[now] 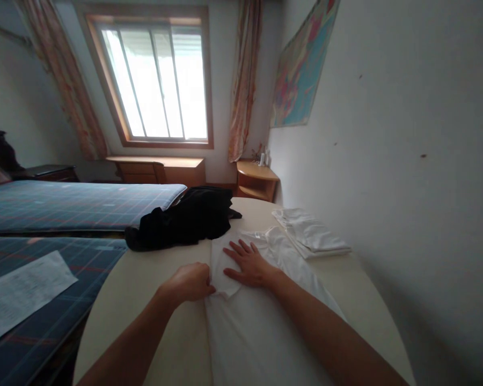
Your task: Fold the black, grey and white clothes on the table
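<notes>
A white shirt (257, 332) lies spread over the round table, with a sleeve-like part laid flat near its left edge. My left hand (189, 281) is closed at that left edge, fingers curled round the cloth. Flat on the fabric just to the right rests my right hand (247, 265), its fingers spread and nothing in its grip. The shirt's lower end runs out of view at the bottom, and my right forearm covers part of its right side.
Black clothing (185, 217) is heaped at the table's far left. A folded white garment (309, 233) lies at the far right, near the wall. Left of the cream table (145, 316) are plaid mattresses (80, 203), one bearing a printed sheet (28, 292). A corner shelf (257, 174) stands beyond.
</notes>
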`<control>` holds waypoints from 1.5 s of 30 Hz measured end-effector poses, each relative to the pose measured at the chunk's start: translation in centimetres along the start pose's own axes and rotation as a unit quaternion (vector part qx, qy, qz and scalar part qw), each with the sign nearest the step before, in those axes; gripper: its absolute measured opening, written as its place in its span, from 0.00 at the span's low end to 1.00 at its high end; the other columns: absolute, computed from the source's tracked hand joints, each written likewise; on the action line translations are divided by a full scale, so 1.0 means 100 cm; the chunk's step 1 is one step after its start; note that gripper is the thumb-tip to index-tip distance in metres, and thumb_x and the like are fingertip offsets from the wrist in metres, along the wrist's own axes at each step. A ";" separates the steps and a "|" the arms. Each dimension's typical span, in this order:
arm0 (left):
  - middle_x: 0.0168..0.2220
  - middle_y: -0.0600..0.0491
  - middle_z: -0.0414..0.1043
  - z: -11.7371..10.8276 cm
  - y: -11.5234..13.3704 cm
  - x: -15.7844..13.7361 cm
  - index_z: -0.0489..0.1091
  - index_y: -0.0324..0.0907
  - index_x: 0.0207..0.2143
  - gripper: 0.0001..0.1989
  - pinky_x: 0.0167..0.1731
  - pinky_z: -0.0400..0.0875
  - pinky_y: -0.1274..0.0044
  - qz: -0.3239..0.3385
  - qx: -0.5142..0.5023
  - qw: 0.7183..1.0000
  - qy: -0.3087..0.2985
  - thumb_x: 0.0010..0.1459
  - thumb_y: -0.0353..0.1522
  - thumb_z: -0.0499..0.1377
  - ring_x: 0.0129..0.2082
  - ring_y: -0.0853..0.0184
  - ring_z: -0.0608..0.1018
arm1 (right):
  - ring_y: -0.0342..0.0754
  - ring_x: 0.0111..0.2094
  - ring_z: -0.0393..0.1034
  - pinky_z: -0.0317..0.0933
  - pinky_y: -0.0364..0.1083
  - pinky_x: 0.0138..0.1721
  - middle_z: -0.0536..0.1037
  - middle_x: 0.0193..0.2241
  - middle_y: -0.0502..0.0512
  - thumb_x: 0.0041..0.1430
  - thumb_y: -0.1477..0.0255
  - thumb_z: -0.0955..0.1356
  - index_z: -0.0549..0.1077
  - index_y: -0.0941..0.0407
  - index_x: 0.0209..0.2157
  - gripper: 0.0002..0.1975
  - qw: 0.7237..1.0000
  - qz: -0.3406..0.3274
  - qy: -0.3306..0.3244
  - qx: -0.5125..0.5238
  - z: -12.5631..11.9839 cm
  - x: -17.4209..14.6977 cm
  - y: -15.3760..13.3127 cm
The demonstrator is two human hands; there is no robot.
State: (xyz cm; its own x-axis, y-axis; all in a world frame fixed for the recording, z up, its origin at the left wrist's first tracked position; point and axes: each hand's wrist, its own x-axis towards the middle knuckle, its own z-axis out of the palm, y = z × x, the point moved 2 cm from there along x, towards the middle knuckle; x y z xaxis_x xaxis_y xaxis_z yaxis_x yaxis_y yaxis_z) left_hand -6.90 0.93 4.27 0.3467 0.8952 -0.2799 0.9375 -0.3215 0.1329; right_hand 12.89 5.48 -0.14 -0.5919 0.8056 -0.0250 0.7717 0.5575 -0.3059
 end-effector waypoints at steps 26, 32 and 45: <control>0.64 0.39 0.56 0.016 0.012 0.018 0.59 0.38 0.61 0.28 0.56 0.64 0.74 -0.045 -0.136 0.983 0.115 0.57 0.24 0.56 0.58 0.58 0.71 | 0.64 0.70 0.38 0.34 0.66 0.65 0.49 0.70 0.62 0.67 0.51 0.57 0.59 0.53 0.67 0.33 0.975 0.205 0.089 -0.019 -0.025 -0.003 0.068; 0.67 0.37 0.50 0.016 0.023 0.015 0.53 0.36 0.64 0.34 0.55 0.65 0.74 -0.029 -0.125 0.983 0.129 0.55 0.21 0.54 0.58 0.57 0.72 | 0.52 0.50 0.72 0.60 0.48 0.54 0.80 0.46 0.59 0.67 0.64 0.62 0.76 0.55 0.49 0.16 0.973 0.148 0.151 0.096 -0.041 0.022 0.019; 0.67 0.43 0.52 0.026 0.052 0.011 0.54 0.47 0.66 0.41 0.50 0.71 0.71 0.024 -0.116 0.980 0.158 0.50 0.15 0.49 0.57 0.56 0.72 | 0.47 0.23 0.76 0.65 0.39 0.20 0.79 0.24 0.52 0.57 0.64 0.71 0.67 0.59 0.46 0.20 0.932 0.215 0.048 0.288 -0.037 0.050 0.002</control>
State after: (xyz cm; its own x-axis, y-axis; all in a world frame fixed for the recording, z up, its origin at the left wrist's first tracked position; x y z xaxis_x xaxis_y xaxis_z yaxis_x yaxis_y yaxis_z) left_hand -1.51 -0.54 2.16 0.3297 0.9434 0.0364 0.8760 -0.3201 0.3608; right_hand 10.98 10.34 3.18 -0.2129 0.9591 -0.1864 0.6632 0.0018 -0.7484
